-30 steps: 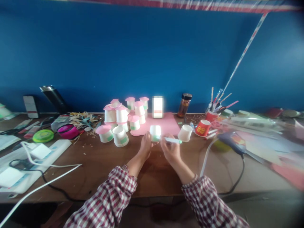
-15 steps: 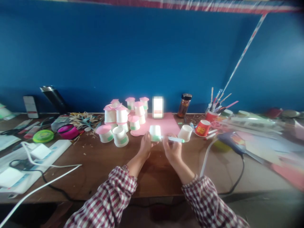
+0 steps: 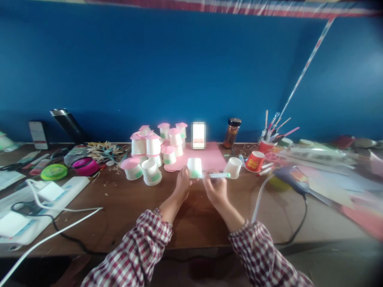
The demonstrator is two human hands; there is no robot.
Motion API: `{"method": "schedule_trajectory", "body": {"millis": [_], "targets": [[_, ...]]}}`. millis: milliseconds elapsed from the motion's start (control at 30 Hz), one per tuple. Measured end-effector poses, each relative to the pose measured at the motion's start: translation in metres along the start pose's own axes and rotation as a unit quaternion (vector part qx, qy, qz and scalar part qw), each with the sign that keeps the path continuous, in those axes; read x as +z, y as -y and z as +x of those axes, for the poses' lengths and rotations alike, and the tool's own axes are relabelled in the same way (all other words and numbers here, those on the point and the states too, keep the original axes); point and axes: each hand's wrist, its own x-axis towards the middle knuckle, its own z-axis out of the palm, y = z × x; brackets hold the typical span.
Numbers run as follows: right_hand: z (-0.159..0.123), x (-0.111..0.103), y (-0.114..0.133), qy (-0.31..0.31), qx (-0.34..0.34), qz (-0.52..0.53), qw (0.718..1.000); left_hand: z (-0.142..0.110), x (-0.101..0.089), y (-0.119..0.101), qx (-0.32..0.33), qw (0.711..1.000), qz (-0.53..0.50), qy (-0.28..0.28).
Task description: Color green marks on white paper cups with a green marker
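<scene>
My left hand (image 3: 183, 181) is closed around the lower left side of a white paper cup (image 3: 194, 166), which is upside down with green near its rim. A white marker (image 3: 220, 175) with a green end is gripped in my right hand (image 3: 216, 188). Its tip side points at the cup's green part; whether it touches cannot be made out. Just right of my right hand stands another upturned white paper cup (image 3: 232, 167). Behind the held cup lies a pink sheet (image 3: 209, 153). To the left are several white cups with pink paper roofs (image 3: 153, 144) and a roofless cup (image 3: 151, 172) with a green patch.
A red paper cup (image 3: 254, 161) and a cup of brushes (image 3: 266, 146) stand to the right, near a glue gun (image 3: 291, 178) with its cable. A dark-capped jar (image 3: 233, 133) is by the wall. At left are a power strip (image 3: 72, 189) and pink tape (image 3: 85, 165).
The cup and the marker have shifted very slightly left in view, with the marker a touch higher. Both hands keep their grips.
</scene>
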Motion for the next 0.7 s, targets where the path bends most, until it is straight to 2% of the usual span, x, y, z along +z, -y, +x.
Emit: {"method": "schedule_trajectory", "body": {"millis": [133,467,700], "targets": [[0.0004,0.0001,-0.0002,-0.015,0.008,-0.001,1.000,-0.0004,0.0004,-0.0002,0.014,1.000,0.020,0.011],[0.0001,0.0016,-0.0028,0.012,-0.005,0.033,0.999,-0.0037,-0.0003,-0.0029,0.039,0.998,0.038,0.043],[-0.0019,0.0027,-0.0016,0.045,-0.004,0.033,0.998,-0.0025,-0.0015,-0.0015,0.047,0.996,0.073,0.027]]}}
